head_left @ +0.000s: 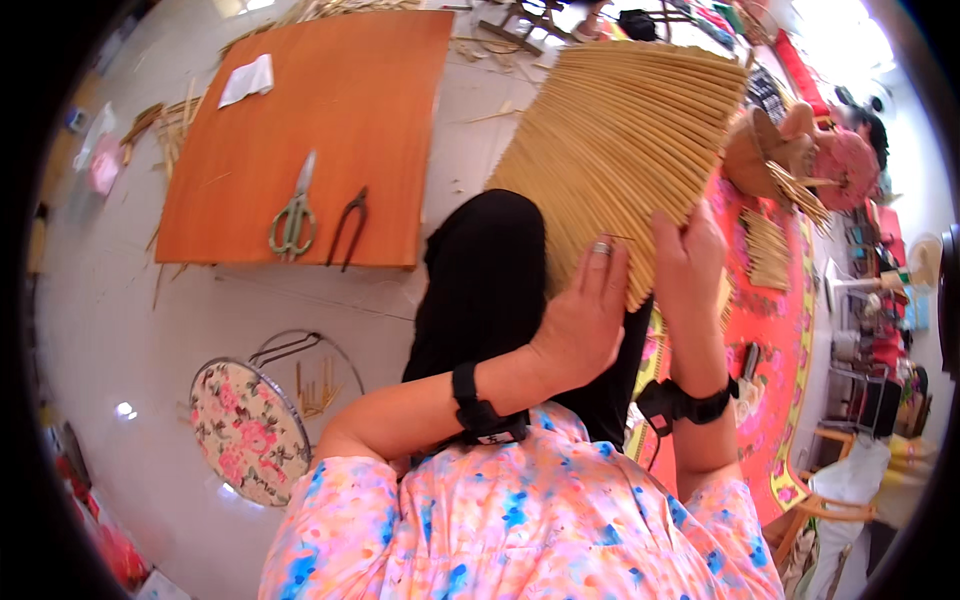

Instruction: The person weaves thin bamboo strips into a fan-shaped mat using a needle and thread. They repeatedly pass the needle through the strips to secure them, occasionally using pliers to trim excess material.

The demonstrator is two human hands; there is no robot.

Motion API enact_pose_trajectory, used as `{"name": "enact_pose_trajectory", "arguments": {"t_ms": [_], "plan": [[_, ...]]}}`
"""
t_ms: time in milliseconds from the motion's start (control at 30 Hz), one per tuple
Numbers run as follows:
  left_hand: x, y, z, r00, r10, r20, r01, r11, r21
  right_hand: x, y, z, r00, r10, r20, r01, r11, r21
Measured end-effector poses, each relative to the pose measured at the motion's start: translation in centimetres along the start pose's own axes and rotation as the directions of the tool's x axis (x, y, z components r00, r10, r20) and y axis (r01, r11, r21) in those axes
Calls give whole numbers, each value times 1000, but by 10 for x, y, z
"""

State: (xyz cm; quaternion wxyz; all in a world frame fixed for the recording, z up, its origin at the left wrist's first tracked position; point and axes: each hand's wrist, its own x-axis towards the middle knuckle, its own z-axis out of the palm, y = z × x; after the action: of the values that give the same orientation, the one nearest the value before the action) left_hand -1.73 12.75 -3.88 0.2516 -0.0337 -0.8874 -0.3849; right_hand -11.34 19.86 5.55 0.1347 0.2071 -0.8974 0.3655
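Note:
A ribbed, tan woven straw panel (630,130) rests across my knees and stretches away to the far right. My left hand (585,320), with a ring on one finger, has its fingers pressed together on the panel's near edge. A short, thin dark line, perhaps a needle or strand, shows at those fingertips; it is too small to tell. Close by, my right hand (690,260) pinches the panel's right-hand border between thumb and fingers. Both wrists wear black bands.
On the left, an orange board (350,100) carries green-handled scissors (292,225), dark pincers (350,225) and a white cloth (247,80). A floral round stool (250,430) lies tipped nearby. Another person (845,165) sits at the right beside a red floral mat (760,400).

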Motion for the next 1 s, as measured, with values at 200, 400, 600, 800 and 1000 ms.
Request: {"name": "enact_pose_trajectory", "arguments": {"t_ms": [200, 400, 600, 800, 1000], "plan": [[1, -22, -45, 987, 93, 133, -50, 953, -298, -1, -1, -6, 995, -82, 62, 84, 996, -42], [-13, -145, -112, 949, -135, -284, 179, 974, 138, -7, 13, -10, 996, -60, 61, 61, 998, -7], [-89, -282, -109, 851, -432, -299, 513, 557, 653, -22, 0, -13, 990, 99, 97, -107, 991, 80], [-93, -307, -104, 891, -408, -199, 426, 602, 676, -28, 27, -5, 998, -68, 9, 68, 997, 23], [-45, -258, -115, 539, -795, 277, 579, 112, -807, -31, 13, -3, 998, 56, -14, -55, 996, 63]]}}
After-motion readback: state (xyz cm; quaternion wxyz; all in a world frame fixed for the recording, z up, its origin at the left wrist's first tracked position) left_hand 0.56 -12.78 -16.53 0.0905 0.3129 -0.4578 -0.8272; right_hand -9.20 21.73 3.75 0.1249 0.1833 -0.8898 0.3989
